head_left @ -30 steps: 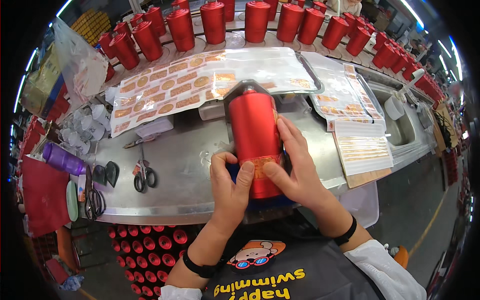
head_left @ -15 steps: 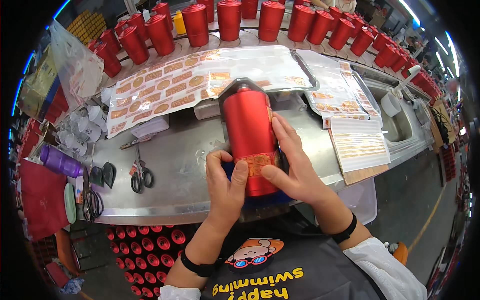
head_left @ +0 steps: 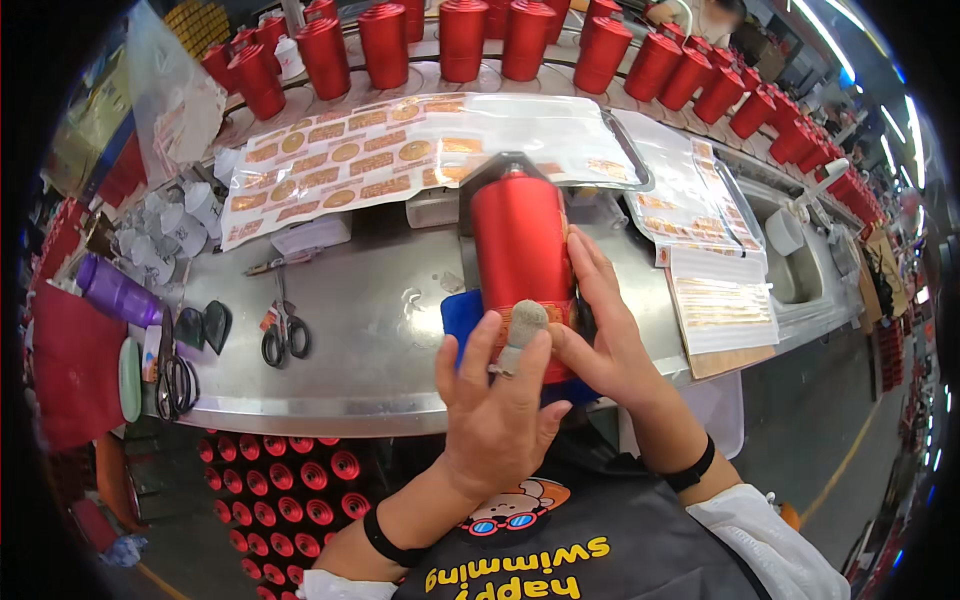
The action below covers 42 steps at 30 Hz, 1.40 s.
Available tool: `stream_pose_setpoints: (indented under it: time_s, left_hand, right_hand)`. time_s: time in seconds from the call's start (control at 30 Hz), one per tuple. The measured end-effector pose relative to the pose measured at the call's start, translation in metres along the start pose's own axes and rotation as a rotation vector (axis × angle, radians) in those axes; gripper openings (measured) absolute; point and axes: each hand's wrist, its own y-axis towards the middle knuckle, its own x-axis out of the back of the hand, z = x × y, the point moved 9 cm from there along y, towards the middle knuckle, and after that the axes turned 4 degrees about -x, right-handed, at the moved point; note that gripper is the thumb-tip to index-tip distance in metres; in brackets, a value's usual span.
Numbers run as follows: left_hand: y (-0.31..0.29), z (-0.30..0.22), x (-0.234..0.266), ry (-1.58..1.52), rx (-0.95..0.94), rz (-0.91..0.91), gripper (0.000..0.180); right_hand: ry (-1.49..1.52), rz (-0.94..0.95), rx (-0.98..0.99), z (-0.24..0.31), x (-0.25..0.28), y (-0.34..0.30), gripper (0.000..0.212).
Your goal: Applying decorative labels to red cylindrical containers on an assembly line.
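A red metal canister (head_left: 518, 240) lies with its narrow neck away from me, against a dark angular holder (head_left: 470, 185). Below it shows a blue pad (head_left: 460, 318). Near its closer end is a gold patterned label (head_left: 565, 311), partly covered. My left hand (head_left: 495, 430) is over this end, with a small grey rounded pad (head_left: 527, 318) at its fingertips, against the label. How the fingers grip the pad is partly hidden. My right hand (head_left: 605, 345) grips the canister's right side, fingers along it and thumb near the label.
Sheets of gold stickers (head_left: 340, 160) lie beyond the canister on the steel table (head_left: 360, 330). Scissors (head_left: 285, 330) and a purple bottle (head_left: 118, 290) are at left. A board with gold strips (head_left: 722, 305) lies right, near a sink (head_left: 800, 270). Red canisters (head_left: 384, 50) line the back.
My left hand has left the canister's left side and come over the label, where the grey pad now shows. More of the blue pad is visible. The right hand keeps its hold.
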Motion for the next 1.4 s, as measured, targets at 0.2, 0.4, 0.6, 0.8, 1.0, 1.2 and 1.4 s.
stream_pose_setpoints:
  time_s: [0.2,0.4,0.6,0.8,1.0,1.2,1.4]
  left_hand:
    - [-0.018,0.017,-0.009,-0.03,0.066,-0.01,0.054]
    - [-0.031,0.034,-0.006,-0.226,0.198,-0.05,0.057]
    - [-0.017,0.014,-0.006,-0.086,-0.026,0.019,0.059]
    - [-0.023,0.032,-0.005,-0.136,0.076,-0.018,0.056]
    - [-0.023,0.039,-0.006,-0.16,0.13,-0.032,0.064]
    - [-0.011,0.036,0.003,-0.059,0.06,0.035,0.071]
    - [-0.01,0.036,0.002,-0.057,0.035,0.035,0.072]
  right_hand:
    - [0.008,0.014,-0.019,0.003,-0.002,0.0,0.084]
    - [0.029,0.029,-0.053,-0.002,-0.001,-0.002,0.085]
    - [-0.06,0.009,0.024,0.002,0.004,-0.004,0.08]
    - [0.014,0.016,-0.078,0.032,0.045,0.002,0.042]
    - [-0.28,0.097,0.198,0.049,0.042,0.047,0.018]
    - [-0.253,0.158,0.121,0.053,0.039,0.056,0.017]
    - [-0.284,0.243,0.186,0.06,0.03,0.057,0.021]
